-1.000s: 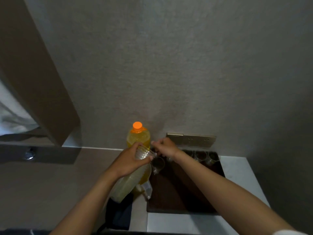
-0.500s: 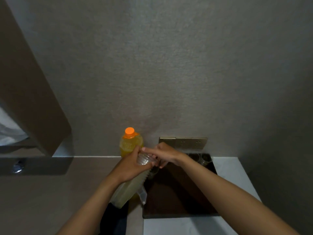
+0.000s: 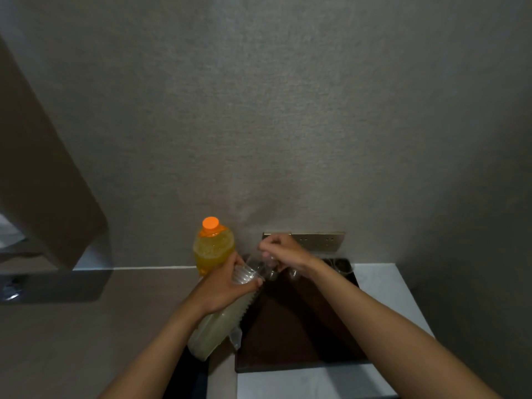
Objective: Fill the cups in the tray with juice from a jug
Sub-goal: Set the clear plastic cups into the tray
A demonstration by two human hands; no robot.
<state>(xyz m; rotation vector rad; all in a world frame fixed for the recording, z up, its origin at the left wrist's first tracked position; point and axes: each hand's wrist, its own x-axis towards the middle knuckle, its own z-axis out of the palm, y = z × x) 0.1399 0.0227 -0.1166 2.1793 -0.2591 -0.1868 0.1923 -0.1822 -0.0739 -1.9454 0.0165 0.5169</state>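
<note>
Left hand point(image 3: 227, 286) gripping a sleeve of stacked clear cups point(image 3: 221, 321) left of the dark tray point(image 3: 302, 341), right hand point(image 3: 283, 253) pinching one cup point(image 3: 269, 259) over its far edge beside the orange-capped juice bottle point(image 3: 213, 249): likely to stick, tip or crush if yanked.

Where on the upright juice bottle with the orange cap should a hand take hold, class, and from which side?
Probably around the wide yellow body of the juice bottle, below the narrow neck and orange cap. Come from the front: it stands upright against the wall, and the left hand, holding a stack of clear cups, crowds its lower right side.
</note>
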